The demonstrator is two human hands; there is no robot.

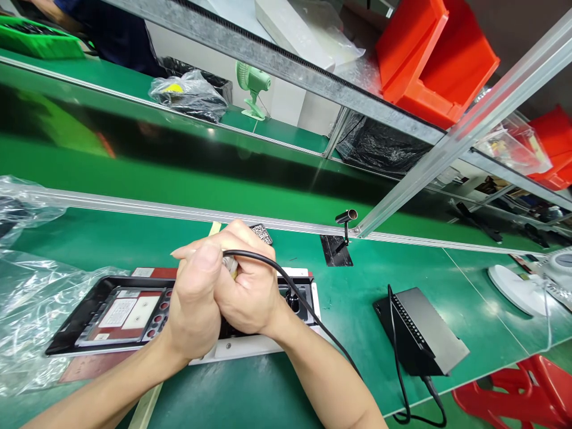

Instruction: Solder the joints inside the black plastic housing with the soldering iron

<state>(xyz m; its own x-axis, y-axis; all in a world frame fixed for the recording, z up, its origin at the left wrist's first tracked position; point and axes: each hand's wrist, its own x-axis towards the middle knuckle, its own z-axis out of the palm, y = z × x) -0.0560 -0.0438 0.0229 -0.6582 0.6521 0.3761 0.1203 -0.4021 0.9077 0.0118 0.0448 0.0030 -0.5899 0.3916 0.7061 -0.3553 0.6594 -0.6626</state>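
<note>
Both my hands are wrapped round what looks like a corded electric screwdriver, held over the workpiece; only its pale upper end shows. My left hand is closed on the left side, thumb up. My right hand is closed against it on the right. A black cable leaves the tool's top and runs over my right forearm. Under the hands lies a long black-framed panel with a white edge at right. The tool's tip and the middle of the panel are hidden by my hands.
A small tray of tiny metal parts lies behind my hands. Clear plastic wrap covers the left bench. To the right are a black stand, a dark box with a cord and a white fan. Red bins sit overhead.
</note>
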